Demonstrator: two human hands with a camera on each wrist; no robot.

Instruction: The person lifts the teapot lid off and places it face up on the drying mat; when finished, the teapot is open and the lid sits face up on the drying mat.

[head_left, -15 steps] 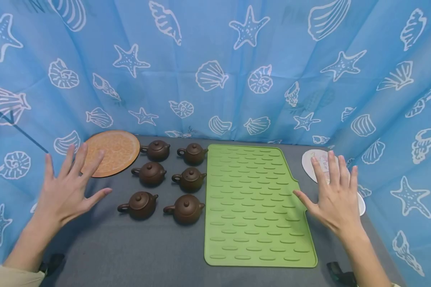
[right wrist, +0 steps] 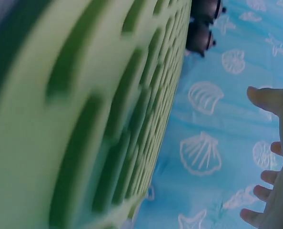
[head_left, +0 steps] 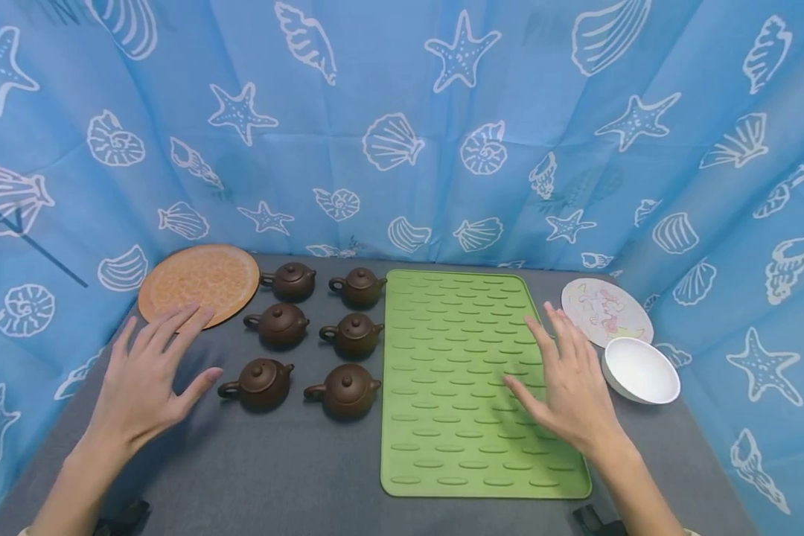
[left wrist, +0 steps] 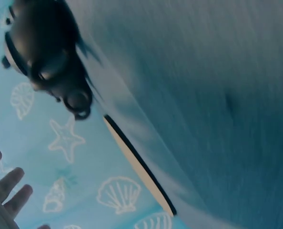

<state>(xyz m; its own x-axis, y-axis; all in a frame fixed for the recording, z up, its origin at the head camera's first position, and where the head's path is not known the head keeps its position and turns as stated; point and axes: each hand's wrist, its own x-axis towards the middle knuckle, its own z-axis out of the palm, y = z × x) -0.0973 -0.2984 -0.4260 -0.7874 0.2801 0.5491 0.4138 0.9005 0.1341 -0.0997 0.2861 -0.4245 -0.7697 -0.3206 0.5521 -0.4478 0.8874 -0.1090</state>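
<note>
Fingers spread and nothing held, my left hand [head_left: 144, 387] hovers in the head view left of the brown teapots, its fingertips overlapping the lower edge of an orange round mat [head_left: 201, 279]. The nearest teapot [head_left: 263, 384] stands just right of its thumb. My right hand [head_left: 569, 383], also spread and holding nothing, is over the right part of a green ridged mat [head_left: 462, 387]. Several small teapots with lids and loop handles stand in two columns beside the mat; one front teapot [head_left: 348, 391] is close to its left edge. Both wrist views show the fingers apart.
At the right, a white bowl [head_left: 643, 372] sits in front of a pale round plate [head_left: 603, 305] with a pink pattern. A blue curtain [head_left: 402, 201] printed with shells and starfish hangs along the back and sides of the grey table [head_left: 275, 476].
Both hands have moved inward and lower, the left toward the teapots, the right over the green mat. The white bowl and patterned plate, earlier partly covered by the right hand, now show.
</note>
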